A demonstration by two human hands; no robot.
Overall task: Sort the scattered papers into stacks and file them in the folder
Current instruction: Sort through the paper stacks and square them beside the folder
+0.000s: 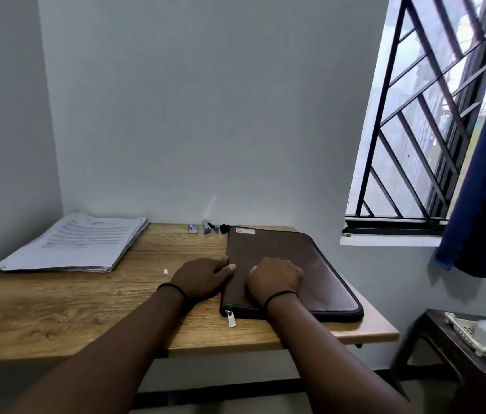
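A brown zipped folder point(301, 258) lies closed on the right half of the wooden desk point(56, 309), its zip pull hanging at the near left corner. My left hand point(200, 279) lies beside the folder's left edge, fingertips touching that edge. My right hand point(274, 277) rests on top of the folder with its fingers curled under, gripping nothing that I can see. A thick stack of printed papers point(77, 246) sits at the desk's far left corner, apart from both hands.
Pens point(209, 227), a small blue box point(193, 228) and a black cap lie along the back wall. A white scrap point(166, 271) lies mid-desk. A barred window and blue curtain point(480, 186) are at right; a stool point(457, 357) holds a tray and spray bottle.
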